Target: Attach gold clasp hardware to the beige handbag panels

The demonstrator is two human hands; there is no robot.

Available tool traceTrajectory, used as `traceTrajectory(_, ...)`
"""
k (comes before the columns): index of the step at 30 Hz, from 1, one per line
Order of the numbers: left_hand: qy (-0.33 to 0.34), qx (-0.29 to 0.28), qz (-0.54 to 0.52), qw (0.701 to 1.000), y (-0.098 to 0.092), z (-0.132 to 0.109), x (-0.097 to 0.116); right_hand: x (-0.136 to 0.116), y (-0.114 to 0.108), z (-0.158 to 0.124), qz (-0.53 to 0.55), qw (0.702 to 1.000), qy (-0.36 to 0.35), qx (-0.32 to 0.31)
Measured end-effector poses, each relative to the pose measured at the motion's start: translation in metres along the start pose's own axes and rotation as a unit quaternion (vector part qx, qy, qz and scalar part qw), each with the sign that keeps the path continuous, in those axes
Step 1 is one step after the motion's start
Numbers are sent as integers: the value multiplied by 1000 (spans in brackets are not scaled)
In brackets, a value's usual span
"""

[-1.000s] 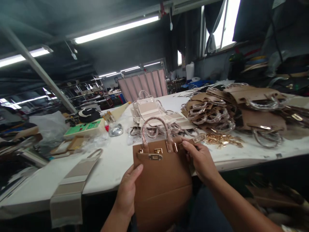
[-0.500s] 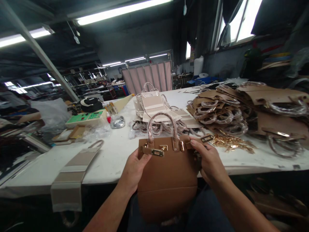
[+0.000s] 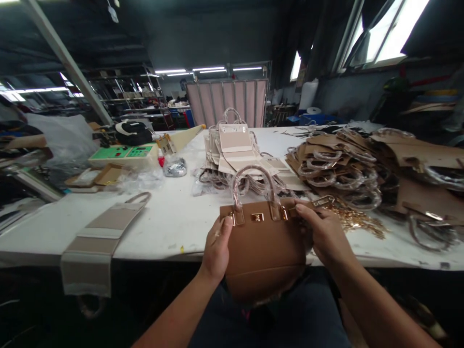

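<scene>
A brown handbag panel (image 3: 266, 251) hangs upright over my lap, in front of the table edge. Its arched handle (image 3: 253, 171) is wrapped in clear plastic, and a gold turn-lock (image 3: 257, 217) sits at the middle of the top. My left hand (image 3: 216, 249) pinches the upper left corner, thumb beside a gold fitting (image 3: 232, 219). At the upper right, my right hand (image 3: 322, 229) grips the panel and its strap, whose end bears a gold plate (image 3: 324, 201). The fingers behind the panel are hidden.
Stacked brown bag panels (image 3: 335, 159) lie at right, beside scattered gold hardware (image 3: 358, 220). Beige panels (image 3: 235, 140) are piled at the centre back. Another beige panel (image 3: 92, 237) hangs over the white table's (image 3: 159, 227) front edge. A green-topped machine (image 3: 123, 152) stands at left.
The handbag panel has come up slightly and to the right in view. The left strap with its gold plate no longer lies across the front, uncovering the left fitting. Both hands still hold the panel.
</scene>
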State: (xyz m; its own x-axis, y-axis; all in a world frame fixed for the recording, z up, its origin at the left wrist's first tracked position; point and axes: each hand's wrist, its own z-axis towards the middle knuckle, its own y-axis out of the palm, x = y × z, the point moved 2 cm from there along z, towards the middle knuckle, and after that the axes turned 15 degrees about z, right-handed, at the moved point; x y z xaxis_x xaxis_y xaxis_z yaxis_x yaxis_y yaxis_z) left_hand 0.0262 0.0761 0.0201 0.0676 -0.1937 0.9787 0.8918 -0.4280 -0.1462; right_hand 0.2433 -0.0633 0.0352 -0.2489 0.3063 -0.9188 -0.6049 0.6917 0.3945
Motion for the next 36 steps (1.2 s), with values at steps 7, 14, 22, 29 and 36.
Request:
traceTrajectory(7,16,-26,181,983,9,-2,-75,79,-42,7,-147,984,105,7)
traceTrajectory(14,198,-40,509,837,7,21,-95,98,-47,29,-236,955,180,-19)
traceTrajectory(22,242,-91,504,824,25,33,-113,85,-48,39,-276,953,119,-32)
traceTrajectory(29,258,-83,533,801,29,30,-111,49,-8,40,-20,999,29,-26)
traceTrajectory(36,286,-76,513,805,29,31,-111,54,63,102,210,973,54,-84)
